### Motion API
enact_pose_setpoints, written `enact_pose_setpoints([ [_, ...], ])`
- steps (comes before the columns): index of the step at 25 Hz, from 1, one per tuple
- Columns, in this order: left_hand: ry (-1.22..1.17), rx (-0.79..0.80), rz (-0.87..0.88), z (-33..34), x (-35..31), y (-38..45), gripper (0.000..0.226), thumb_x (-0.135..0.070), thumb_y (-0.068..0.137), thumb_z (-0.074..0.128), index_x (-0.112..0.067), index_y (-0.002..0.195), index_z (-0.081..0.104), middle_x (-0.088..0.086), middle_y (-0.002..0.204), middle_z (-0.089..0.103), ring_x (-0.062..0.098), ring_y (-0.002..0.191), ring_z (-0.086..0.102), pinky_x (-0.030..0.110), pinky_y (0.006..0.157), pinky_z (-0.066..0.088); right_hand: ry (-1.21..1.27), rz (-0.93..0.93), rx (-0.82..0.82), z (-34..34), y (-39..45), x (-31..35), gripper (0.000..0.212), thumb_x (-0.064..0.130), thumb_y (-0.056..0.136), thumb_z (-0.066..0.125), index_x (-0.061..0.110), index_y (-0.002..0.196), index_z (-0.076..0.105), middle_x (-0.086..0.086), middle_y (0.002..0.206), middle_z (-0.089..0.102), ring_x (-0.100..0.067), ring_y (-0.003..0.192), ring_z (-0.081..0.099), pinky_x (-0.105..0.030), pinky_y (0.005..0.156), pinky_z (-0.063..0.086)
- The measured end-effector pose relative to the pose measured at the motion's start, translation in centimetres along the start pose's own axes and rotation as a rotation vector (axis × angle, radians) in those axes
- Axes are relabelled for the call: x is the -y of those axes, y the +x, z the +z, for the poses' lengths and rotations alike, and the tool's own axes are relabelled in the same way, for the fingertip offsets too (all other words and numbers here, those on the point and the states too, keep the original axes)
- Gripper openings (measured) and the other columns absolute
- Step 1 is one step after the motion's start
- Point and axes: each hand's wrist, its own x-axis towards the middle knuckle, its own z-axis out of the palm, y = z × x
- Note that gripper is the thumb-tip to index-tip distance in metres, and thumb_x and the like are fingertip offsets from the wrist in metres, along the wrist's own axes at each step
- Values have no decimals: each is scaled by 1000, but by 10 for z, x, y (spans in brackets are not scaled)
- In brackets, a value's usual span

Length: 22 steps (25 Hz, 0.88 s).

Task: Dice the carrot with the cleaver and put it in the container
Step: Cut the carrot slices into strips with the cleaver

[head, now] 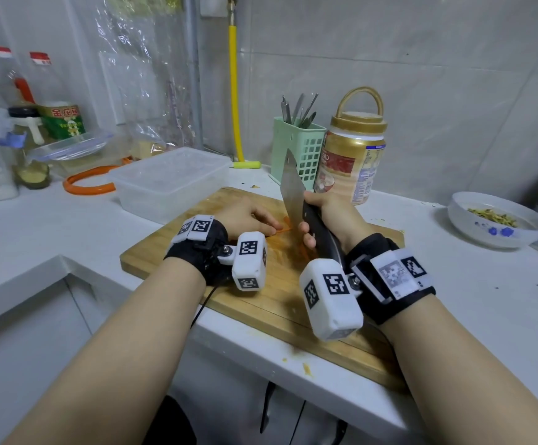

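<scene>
On the wooden cutting board point(255, 284) at the worktop's point(454, 300) edge, we see the left hand point(245, 220) lying with fingers extended over the carrot point(285, 227), which shows only as an orange sliver, perhaps already cut. Our right hand point(325, 216) has its grip wrapped round the cleaver's point(293, 191) dark handle, blade raised and tilted just beside the carrot. Behind the board sits the clear plastic container point(171, 181).
</scene>
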Motion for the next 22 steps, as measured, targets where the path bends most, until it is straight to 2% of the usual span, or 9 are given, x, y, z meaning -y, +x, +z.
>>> enact_pose_setpoints([
  [4,6,-20,-7,-1,-1,-2,14,-11,86,72,-21,95,76,-12,83,70,6,87,62,22,87,48,56,20,39,-2,3,-2,40,30,97,49,5,128,46,-9,58,46,-20,31,41,-19,33,35],
  [7,24,-76,-31,-2,0,-3,15,-8,86,71,-19,93,77,-12,81,69,3,81,61,16,74,46,64,30,71,2,-2,-1,29,28,96,47,5,114,47,-9,58,45,-19,30,40,-17,33,34],
  [11,50,-69,-55,-6,2,-5,15,-12,86,72,-26,90,76,-13,83,70,0,80,60,12,69,43,80,45,93,8,-4,-3,21,23,95,46,6,108,46,-10,58,44,-17,30,39,-17,31,34],
  [15,37,-72,-24,-7,3,-7,14,-10,86,72,-16,98,76,-15,76,66,-8,66,57,2,59,39,66,54,91,9,-4,-4,18,23,95,50,5,96,44,-10,58,47,-18,32,40,-19,32,36],
  [22,34,-60,-6,-8,5,-7,15,-9,86,71,-15,100,75,-11,81,67,-4,74,58,1,60,40,38,39,97,8,0,-7,22,23,96,52,3,104,46,-12,60,48,-19,33,41,-19,32,36],
])
